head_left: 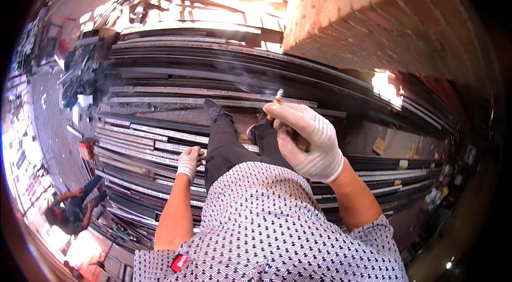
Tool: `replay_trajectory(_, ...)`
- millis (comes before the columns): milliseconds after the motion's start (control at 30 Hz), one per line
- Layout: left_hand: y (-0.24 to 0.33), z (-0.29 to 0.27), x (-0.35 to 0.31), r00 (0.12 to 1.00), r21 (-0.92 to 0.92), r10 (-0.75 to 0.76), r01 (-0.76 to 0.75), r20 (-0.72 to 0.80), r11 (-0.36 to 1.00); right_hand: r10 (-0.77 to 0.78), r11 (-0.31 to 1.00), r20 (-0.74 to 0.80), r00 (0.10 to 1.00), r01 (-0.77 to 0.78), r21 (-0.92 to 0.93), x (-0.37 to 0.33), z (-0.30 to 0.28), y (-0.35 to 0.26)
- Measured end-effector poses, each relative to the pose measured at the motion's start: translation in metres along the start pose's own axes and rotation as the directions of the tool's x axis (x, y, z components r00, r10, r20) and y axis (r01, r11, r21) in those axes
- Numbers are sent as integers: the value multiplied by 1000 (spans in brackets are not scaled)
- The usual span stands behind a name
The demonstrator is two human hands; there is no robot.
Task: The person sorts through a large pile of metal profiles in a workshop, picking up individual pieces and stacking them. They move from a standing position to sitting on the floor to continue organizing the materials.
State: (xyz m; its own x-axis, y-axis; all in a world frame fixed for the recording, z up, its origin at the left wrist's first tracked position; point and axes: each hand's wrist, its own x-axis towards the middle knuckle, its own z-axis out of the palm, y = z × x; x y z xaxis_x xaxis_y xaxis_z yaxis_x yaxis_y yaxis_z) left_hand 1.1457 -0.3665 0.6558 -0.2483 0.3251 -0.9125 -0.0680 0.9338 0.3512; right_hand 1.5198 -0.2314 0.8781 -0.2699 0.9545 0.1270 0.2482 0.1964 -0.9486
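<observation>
My right hand (312, 140), in a white knitted glove with grey stripes, is raised in front of my body. A lit cigarette (279, 94) is pinched between its fingers, ash end pointing away from me, with thin smoke drifting left. My left hand (189, 162), gloved the same way, hangs low beside my left thigh. Its fingers are loosely bent with small gaps, and nothing shows in them. Long metal bars (133, 140) in dark and silvery tones lie stacked beneath that hand; whether it touches them is unclear.
I stand in a narrow gap between two stacks of long bars (213, 103). A large brown wall-like block (373, 20) rises at the far right. At the lower left, another person (77, 210) sits or crouches near the bar ends. A red box (86, 150) stands beside the stack.
</observation>
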Motion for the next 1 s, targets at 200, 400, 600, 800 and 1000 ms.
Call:
replay_trajectory(200, 6, 0, 20, 995, 27, 28, -30, 91, 999, 211, 958, -155, 965, -236, -162, -59, -2, 43)
replay_trajectory(400, 17, -11, 59, 986, 150, -19, -5, 163, 989, 310, 836, -329, 892, -420, -353, -139, -13, 94)
replay_trajectory(600, 57, -12, 39, 989, 149, 78, -97, 125, 984, 498, 321, -666, 555, -832, -453, -269, -84, 171)
replay_trajectory(800, 47, -55, 40, 998, 63, 47, -50, 52, 997, 441, 263, -799, 409, -910, -321, -284, -114, 190)
replay_trajectory(1000, 7, -90, 41, 997, 82, -76, 74, 18, 994, 764, 398, -389, 514, -851, -343, -181, -32, 158)
